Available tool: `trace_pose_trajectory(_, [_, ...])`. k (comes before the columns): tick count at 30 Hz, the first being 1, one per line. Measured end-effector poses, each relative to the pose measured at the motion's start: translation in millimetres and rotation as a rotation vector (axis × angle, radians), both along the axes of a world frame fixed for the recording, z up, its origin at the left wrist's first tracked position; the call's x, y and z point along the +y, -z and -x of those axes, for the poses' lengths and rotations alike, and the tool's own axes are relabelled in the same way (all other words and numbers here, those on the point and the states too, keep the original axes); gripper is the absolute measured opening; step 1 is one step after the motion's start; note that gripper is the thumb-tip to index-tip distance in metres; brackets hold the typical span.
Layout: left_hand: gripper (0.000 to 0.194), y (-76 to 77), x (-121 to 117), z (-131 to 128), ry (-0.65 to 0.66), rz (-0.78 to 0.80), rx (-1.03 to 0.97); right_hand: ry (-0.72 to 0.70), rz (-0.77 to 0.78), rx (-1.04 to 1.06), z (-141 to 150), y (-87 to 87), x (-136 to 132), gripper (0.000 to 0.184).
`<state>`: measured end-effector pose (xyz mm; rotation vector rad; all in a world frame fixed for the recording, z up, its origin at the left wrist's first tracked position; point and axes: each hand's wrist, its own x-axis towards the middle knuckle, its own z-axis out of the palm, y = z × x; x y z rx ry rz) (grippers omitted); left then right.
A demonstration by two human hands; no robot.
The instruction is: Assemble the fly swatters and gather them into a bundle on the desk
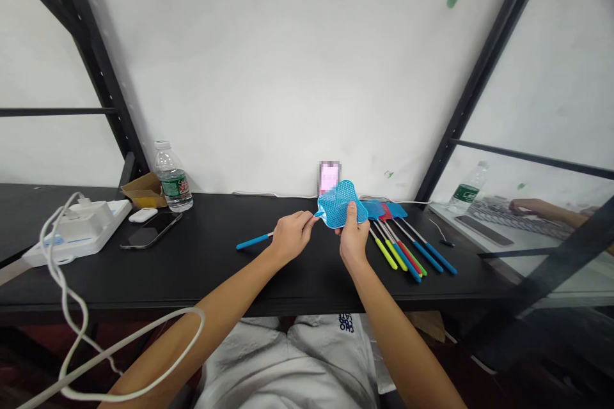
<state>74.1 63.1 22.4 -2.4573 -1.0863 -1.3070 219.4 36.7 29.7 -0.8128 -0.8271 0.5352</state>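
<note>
Nearest of all, a white cable (188,311) loops over the left forearm (235,289), and the person's pale shorts (297,358), with dark lettering on one leg, show below the edge of the black table (211,281).

Both hands are raised over the table, holding one blue swatter (339,206) between them, in front of the person. The left hand (291,234) is closed around its rod, close to where the head begins; the blue handle (252,242) sticks out on the far side of that fist, pointing left. The right hand (354,239) grips the outer end of the perforated head, thumb pressed on its upper face and fingers underneath, mostly hidden.

Just right of the right hand, more swatters (405,262) lie side by side on the table, their blue and red heads overlapping toward the wall, their yellow-green, blue, red and green handles fanning toward the person. A short dark cord (447,243) lies beside them.

On the left are a white power strip (103,239), a dark phone (151,230) lying flat, a white case (142,215), an upright water bottle (173,182) and a cardboard box (145,192).

Farther back, a pink-lit screen (329,176), blurred, stands against the white wall (268,64). Beyond the right frame (480,73), another person's hand (527,206) shows near a second bottle (469,190).
</note>
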Motion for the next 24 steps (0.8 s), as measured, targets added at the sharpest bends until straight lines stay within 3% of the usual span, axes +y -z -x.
trace_pose_trajectory(24, [0.038, 3.9, 4.3, 0.9, 0.006, -0.014, 0.031, 0.013, 0.036, -0.031, 1.5, 0.8, -1.0, 0.046])
